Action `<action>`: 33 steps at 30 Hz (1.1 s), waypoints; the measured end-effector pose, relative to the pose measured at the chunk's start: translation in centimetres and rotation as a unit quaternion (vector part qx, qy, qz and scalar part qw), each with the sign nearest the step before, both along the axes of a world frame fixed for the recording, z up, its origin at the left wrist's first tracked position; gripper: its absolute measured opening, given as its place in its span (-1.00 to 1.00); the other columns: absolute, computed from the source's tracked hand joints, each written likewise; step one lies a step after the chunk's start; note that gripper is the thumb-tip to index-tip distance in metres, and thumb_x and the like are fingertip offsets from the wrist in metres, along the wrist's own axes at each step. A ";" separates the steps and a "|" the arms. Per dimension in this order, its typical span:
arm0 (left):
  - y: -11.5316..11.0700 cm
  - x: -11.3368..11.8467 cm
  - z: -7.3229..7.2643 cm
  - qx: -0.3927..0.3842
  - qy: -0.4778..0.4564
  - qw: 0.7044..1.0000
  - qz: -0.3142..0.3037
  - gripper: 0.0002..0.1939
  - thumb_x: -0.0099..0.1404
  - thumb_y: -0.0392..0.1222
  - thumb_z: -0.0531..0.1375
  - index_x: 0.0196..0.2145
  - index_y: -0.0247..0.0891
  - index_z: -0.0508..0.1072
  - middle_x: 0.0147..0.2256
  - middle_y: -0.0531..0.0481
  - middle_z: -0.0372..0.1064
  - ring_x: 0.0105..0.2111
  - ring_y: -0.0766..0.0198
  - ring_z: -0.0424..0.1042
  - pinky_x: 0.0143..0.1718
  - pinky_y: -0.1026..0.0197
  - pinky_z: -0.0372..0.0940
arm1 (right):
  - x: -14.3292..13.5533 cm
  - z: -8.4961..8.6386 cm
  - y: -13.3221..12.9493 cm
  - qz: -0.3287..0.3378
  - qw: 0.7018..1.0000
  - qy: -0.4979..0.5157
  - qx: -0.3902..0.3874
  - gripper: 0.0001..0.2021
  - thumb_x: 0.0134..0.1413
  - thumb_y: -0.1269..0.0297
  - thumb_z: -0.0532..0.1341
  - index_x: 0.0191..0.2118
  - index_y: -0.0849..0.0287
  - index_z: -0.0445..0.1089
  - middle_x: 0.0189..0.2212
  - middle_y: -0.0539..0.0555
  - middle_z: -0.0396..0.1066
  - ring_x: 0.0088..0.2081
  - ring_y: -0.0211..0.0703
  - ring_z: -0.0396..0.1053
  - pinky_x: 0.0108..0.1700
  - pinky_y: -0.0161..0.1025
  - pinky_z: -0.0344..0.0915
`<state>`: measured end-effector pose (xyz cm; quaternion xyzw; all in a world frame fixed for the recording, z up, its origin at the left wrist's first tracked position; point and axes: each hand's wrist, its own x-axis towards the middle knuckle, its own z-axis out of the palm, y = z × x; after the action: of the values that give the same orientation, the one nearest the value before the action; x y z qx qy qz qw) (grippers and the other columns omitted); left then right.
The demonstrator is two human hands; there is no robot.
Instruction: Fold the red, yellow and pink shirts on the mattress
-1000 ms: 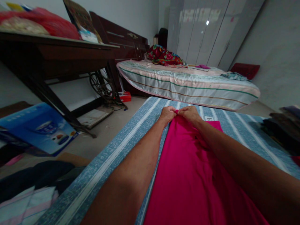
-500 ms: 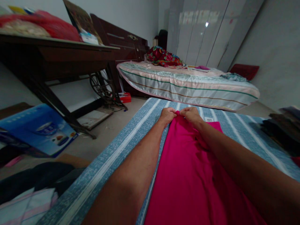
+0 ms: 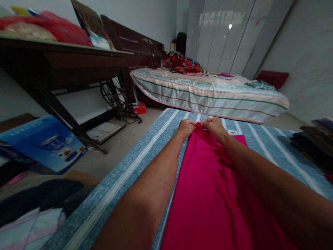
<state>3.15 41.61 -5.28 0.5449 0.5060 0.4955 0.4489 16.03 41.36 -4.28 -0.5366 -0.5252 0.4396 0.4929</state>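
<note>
A bright pink garment (image 3: pixel 205 194) lies stretched lengthwise over a blue-and-white striped bed cover (image 3: pixel 137 166), running from the bottom of the head view to its far end. At that far end my left hand (image 3: pixel 186 127) pinches the garment's edge at its left corner. Close beside it, my right hand (image 3: pixel 213 127) grips the same edge between thumb and fingers. A small white label (image 3: pixel 231 132) shows just right of my right wrist. Folds run down the garment's right side, partly hidden under my right forearm. What kind of garment it is, I cannot tell.
Dark folded clothes (image 3: pixel 312 142) are stacked at the right. Beyond stands another bed (image 3: pixel 208 92) with a floral red bundle (image 3: pixel 182 63). On the left are a treadle sewing table (image 3: pixel 85 59), a blue box (image 3: pixel 49 144) and clothes (image 3: pixel 33 225) low down.
My right hand has shifted very slightly at the pink edge, its fingers a little more spread. My left hand keeps its pinch, and the garment lies almost unchanged.
</note>
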 end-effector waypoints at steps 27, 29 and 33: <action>0.2 -0.3 0.0 -0.023 -0.002 0.998 -0.060 -0.97 -0.04 -0.38 0.22 -0.55 -0.34 0.48 -0.65 0.16 0.31 -0.64 0.44 0.22 -0.57 0.36 0.13 | -1.2 1.9 1.7 -0.050 0.976 -0.212 -0.015 -0.86 -0.14 0.33 0.30 -0.58 0.25 0.37 -0.70 -0.02 0.30 -0.61 -0.27 0.27 -0.63 -0.39 0.14; 0.2 -0.4 -0.1 -0.027 -0.008 0.998 -0.061 -0.98 -0.05 -0.37 0.23 -0.55 -0.33 0.46 -0.65 0.15 0.32 -0.64 0.43 0.24 -0.56 0.36 0.14 | -1.4 2.1 1.6 -0.048 0.985 -0.166 -0.025 -0.85 -0.12 0.35 0.30 -0.56 0.26 0.35 -0.73 -0.05 0.27 -0.66 -0.32 0.22 -0.67 -0.41 0.11; 0.4 -0.4 0.0 -0.042 -0.022 0.998 -0.051 -0.97 -0.04 -0.35 0.26 -0.55 -0.33 0.47 -0.65 0.13 0.34 -0.64 0.42 0.26 -0.55 0.35 0.17 | -1.9 2.4 1.4 -0.048 0.994 -0.087 -0.033 -0.89 -0.14 0.45 0.28 -0.56 0.27 0.34 -0.73 -0.08 0.27 -0.69 -0.37 0.18 -0.66 -0.41 0.16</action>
<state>2.76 42.02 -5.28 0.5397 0.4878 0.4620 0.5073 14.16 42.78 -1.92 -0.6133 -0.5252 0.3843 0.4476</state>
